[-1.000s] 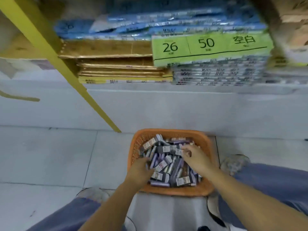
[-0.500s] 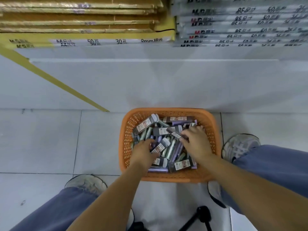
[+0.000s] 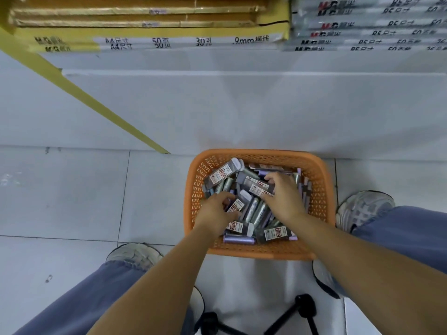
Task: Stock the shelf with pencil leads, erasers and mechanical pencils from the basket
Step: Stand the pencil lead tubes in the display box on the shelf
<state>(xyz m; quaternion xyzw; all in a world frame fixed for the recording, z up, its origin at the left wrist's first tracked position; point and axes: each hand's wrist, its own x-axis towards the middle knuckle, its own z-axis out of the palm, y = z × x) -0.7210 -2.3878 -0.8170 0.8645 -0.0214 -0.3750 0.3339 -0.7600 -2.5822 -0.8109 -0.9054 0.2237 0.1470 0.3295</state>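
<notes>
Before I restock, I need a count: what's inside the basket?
A loose pile of labelled grey and purple lead cases. Left hand and right hand reach in, the right gripping one, covering the middle. Lower layers and the basket floor are hidden.

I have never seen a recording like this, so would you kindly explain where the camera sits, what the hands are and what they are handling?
There is no machine here: a camera worn on the person's head looks down at their own bare arms. An orange plastic lattice basket stands on the pale tiled floor between two grey trainers, before a white shelf base. It is full of small grey and purple labelled stationery packs. The right hand curls its fingers round one grey labelled pack; the left hand digs among the others, and whether it grips one is hidden. Yellow and grey paper packs lie stacked on the shelf above.
</notes>
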